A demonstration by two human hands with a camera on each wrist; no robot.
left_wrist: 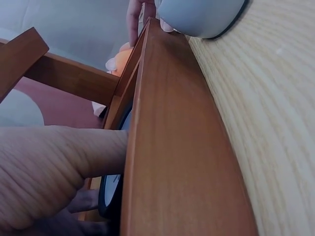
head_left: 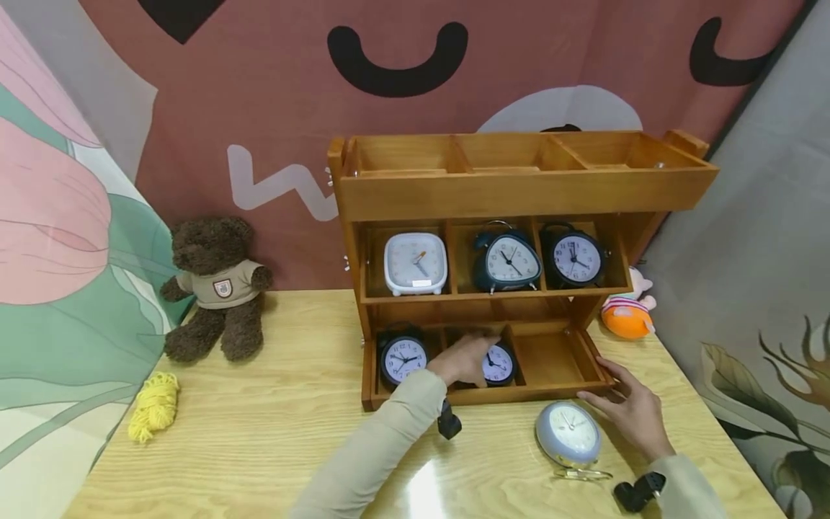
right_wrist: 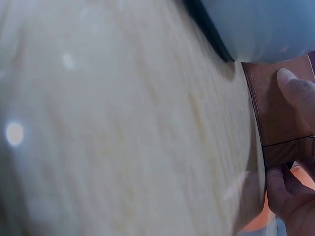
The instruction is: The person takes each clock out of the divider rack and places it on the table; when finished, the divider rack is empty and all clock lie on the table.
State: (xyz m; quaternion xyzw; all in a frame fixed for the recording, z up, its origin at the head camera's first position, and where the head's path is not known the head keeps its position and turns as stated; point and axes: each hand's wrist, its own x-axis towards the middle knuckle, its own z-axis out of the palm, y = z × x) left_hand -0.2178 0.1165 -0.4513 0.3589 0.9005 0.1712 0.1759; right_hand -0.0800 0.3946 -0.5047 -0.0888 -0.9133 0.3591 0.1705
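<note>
Two hands at a three-tiered wooden rack (head_left: 519,196). The left grip (head_left: 463,358) reaches over the front wall of the lower tray (head_left: 476,396) and is closed about a black clock (head_left: 498,364) in the middle compartment, the thumb in front of the white dial and the fingers about the rim, partly blurred in the head view. The right grip (head_left: 625,414) is clamped on the right front corner of the same tray, its thumb against the front face and its fingers at the side.

Left of the left grip, a second black clock (head_left: 403,358) occupies the adjoining compartment. Above the left grip, the middle tray (head_left: 424,296) carries, from left to right, a white square clock (head_left: 416,261), a dark triangular clock (head_left: 512,259) and a round dark clock (head_left: 576,258). Just left of the right grip, a pale blue clock (head_left: 568,435) lies tilted on the surface (head_left: 292,447), dial upward, a gold-coloured piece (head_left: 582,475) at its near edge. Beyond the right grip, beside the rack, is an orange-bottomed plush toy (head_left: 627,317). Well to the left of both grips, a brown teddy bear (head_left: 217,288) sits behind a bundle of yellow yarn (head_left: 154,406).
</note>
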